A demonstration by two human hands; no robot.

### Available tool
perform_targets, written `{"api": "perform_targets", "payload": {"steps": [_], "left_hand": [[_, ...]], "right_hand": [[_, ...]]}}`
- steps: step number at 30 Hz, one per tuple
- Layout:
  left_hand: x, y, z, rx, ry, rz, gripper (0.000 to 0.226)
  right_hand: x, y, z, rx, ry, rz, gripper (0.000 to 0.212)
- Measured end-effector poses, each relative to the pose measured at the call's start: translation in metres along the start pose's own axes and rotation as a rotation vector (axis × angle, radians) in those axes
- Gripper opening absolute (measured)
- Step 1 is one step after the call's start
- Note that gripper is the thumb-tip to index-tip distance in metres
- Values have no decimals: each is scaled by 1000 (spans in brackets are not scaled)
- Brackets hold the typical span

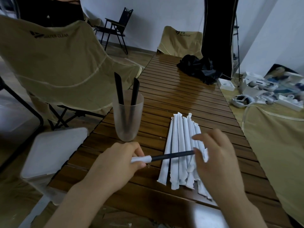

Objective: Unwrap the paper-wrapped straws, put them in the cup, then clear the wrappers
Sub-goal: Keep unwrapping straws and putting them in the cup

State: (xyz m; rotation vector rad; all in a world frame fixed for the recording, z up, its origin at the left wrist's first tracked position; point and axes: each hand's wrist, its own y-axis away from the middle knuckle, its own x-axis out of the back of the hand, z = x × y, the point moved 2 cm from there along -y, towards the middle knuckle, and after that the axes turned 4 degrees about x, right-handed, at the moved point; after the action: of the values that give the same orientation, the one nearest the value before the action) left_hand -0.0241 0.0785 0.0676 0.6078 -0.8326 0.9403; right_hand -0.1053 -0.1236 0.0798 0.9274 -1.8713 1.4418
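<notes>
1. L hand near-left over the table; fingers curled round the white wrapper left on one end of a black straw.
2. R hand pinches the straw's bare right end w/ torn paper; index finger stretched out, blurred.
3. Straw lies across the near part of the pile of wrapped straws, centre of table, running near to far.
4. Cup, translucent, upright, left of pile & just beyond L hand; two black straws stand in it, leaning apart.
5. Tan chair far left; black bag at far end of table.
</notes>
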Motion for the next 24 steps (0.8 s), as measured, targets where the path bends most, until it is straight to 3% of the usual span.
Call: {"api": "perform_targets", "payload": {"steps": [3,6,10,16,24], "left_hand": [[3,1,6,-53,35,-25,18],[3,2,14,-125,69,-47,18],[3,1,13,-146,72,-33,20],[14,1,8,-172,-60,41,17],[12,1,8,-245,-35,65,13]], "right_hand": [[-12,4,-23,216,-18,-128,28],[-29,10,-28,311,-9,-207,24],[-33,6,-22,245,-111,-195,11],[-32,9,-27,195,-234,-276,12],[-26,8,-33,153,-357,-341,26]]}}
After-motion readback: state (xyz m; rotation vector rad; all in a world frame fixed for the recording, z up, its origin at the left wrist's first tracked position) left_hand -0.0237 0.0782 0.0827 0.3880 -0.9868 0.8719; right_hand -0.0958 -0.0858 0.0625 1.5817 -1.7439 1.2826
